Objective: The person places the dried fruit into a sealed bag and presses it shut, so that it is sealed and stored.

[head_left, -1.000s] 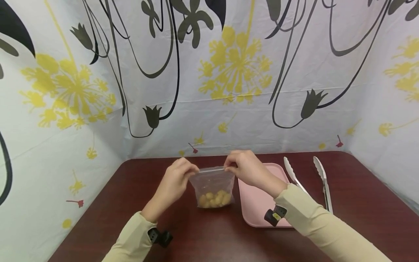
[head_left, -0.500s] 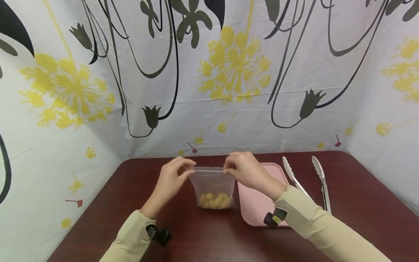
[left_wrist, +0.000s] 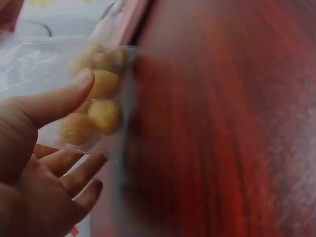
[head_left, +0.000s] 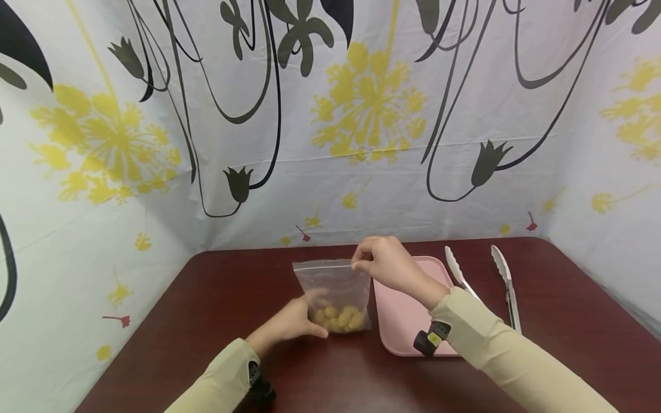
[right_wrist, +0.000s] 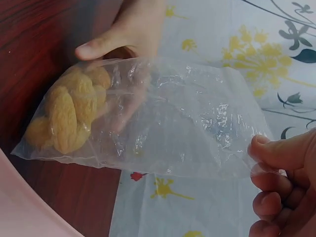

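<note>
A clear zip bag (head_left: 333, 284) stands upright over the table, with several rounded yellow-brown pieces (head_left: 343, 317) gathered at its bottom. My right hand (head_left: 389, 263) pinches the bag's top right corner between thumb and fingers, and the right wrist view shows the thumb (right_wrist: 276, 152) pressed on that corner. Low at the bag's left side is my left hand (head_left: 291, 321), its thumb in front and its fingers behind the bag. In the left wrist view those fingers (left_wrist: 81, 173) are spread apart from the thumb, the bag lying between them. The bag's top left corner is free.
A pink tray (head_left: 403, 321) lies just right of the bag, partly under my right forearm. Beyond it are metal tongs (head_left: 511, 292) with their arms spread, partly hidden by my sleeve. The dark red table (head_left: 248, 275) ends at a patterned curtain (head_left: 289, 132).
My left hand has let go of the bag's top left corner and moved down to its lower left side. The right hand keeps its pinch on the top right corner.
</note>
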The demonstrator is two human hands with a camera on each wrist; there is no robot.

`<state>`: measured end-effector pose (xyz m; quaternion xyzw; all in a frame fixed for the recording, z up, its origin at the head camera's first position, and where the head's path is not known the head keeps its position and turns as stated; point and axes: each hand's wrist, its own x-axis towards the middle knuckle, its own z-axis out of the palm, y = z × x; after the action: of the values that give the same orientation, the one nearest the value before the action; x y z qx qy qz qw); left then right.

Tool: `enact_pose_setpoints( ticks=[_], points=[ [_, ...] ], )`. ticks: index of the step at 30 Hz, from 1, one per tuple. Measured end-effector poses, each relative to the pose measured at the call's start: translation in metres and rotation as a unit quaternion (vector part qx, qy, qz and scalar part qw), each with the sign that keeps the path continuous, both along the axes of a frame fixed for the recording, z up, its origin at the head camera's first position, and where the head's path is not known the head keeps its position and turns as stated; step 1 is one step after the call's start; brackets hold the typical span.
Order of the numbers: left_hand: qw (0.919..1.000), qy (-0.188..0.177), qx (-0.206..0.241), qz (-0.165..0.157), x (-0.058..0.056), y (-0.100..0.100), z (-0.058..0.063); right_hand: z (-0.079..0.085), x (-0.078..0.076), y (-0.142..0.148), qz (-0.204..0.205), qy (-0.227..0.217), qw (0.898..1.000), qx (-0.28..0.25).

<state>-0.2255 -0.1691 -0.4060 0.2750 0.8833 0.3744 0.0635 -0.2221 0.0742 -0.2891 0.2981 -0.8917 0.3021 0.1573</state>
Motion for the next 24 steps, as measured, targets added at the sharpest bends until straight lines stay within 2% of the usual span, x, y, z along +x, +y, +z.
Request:
enact_pose_setpoints(
  ticks=[4, 8, 12, 17, 20, 24],
  points=[
    [0.9989, 0.033, -0.016, 0.028, -0.003, 0.006, -0.007, 0.001, -0.005, 0.002, -0.017, -0.008, 1.000, 0.001],
    [0.9980, 0.038, -0.022, 0.046, -0.004, 0.009, -0.008, 0.000, -0.010, 0.004, -0.029, -0.018, 0.999, 0.008],
    [0.9993, 0.008, -0.008, 0.035, -0.003, 0.008, -0.007, -0.003, -0.017, 0.006, -0.030, -0.024, 0.999, 0.014],
    [0.9969, -0.062, 0.042, 0.023, -0.001, 0.003, -0.007, -0.011, -0.029, 0.007, -0.027, 0.006, 0.999, 0.042],
    [0.9947, -0.082, 0.059, 0.019, -0.001, 0.001, -0.006, -0.016, -0.036, 0.009, -0.031, 0.015, 0.998, 0.058],
    [0.9936, -0.098, 0.054, 0.014, -0.001, 0.000, -0.006, -0.026, -0.047, 0.011, -0.041, 0.005, 0.996, 0.078]
  ],
)
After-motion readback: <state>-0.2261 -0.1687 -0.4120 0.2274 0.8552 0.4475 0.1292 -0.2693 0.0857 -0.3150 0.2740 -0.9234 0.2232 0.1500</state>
